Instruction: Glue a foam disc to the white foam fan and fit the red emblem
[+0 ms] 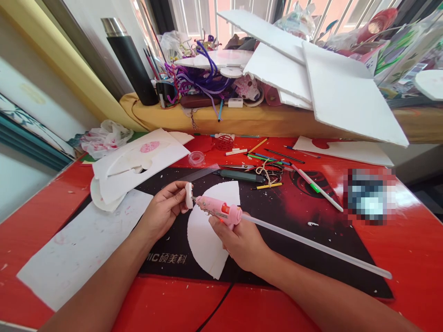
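Observation:
My left hand [169, 202] pinches a small white foam piece [188, 195] on its edge. In my right hand [244, 240] is a pink hot glue gun [216, 208], its nozzle touching or very near the foam piece. A long translucent glue stick [318, 244] sticks out of the back of the gun, and a small red light glows on its side. Below both hands, a white fan-shaped foam sheet [207, 244] lies on the black desk mat [284, 258]; the glue gun and my right hand cover part of it.
Cut foam sheets [138, 161] and a marked white board [86, 244] lie at left. Scissors [238, 167], a green-grey cutter [240, 175], pens and clear tape [196, 158] lie behind the fan. On the ledge stand a black flask [133, 69] and large foam boards [349, 92]. A blurred patch [370, 196] is at right.

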Demonstrator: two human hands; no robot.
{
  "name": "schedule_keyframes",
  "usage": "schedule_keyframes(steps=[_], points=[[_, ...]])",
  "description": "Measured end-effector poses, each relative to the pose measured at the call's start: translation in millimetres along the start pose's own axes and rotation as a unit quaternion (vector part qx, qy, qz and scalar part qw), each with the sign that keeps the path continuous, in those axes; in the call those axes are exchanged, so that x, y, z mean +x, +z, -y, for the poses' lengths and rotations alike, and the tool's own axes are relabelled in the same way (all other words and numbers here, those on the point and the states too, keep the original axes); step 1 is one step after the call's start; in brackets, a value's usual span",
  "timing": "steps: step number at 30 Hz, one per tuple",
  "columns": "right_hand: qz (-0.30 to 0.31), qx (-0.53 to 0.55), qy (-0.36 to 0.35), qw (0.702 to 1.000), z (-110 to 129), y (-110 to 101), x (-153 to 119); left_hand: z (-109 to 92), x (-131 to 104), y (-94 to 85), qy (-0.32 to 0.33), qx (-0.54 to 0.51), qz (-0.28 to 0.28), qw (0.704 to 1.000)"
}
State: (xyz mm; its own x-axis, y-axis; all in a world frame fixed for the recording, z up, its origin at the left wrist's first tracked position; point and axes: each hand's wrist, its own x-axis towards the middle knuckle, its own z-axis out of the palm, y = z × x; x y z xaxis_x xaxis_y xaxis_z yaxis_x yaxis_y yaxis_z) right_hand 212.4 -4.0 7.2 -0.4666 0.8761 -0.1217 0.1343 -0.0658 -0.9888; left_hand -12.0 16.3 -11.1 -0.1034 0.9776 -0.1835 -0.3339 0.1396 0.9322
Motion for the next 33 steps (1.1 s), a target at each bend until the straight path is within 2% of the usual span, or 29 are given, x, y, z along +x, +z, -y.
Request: schedule_keyframes(steps=[33], points=[[0.01, 0.001, -0.009, 1.0, 0.9, -0.5, 0.1, -0.6, -0.1, 1.9, 0.02, 0.007, -0.005, 1.0]])
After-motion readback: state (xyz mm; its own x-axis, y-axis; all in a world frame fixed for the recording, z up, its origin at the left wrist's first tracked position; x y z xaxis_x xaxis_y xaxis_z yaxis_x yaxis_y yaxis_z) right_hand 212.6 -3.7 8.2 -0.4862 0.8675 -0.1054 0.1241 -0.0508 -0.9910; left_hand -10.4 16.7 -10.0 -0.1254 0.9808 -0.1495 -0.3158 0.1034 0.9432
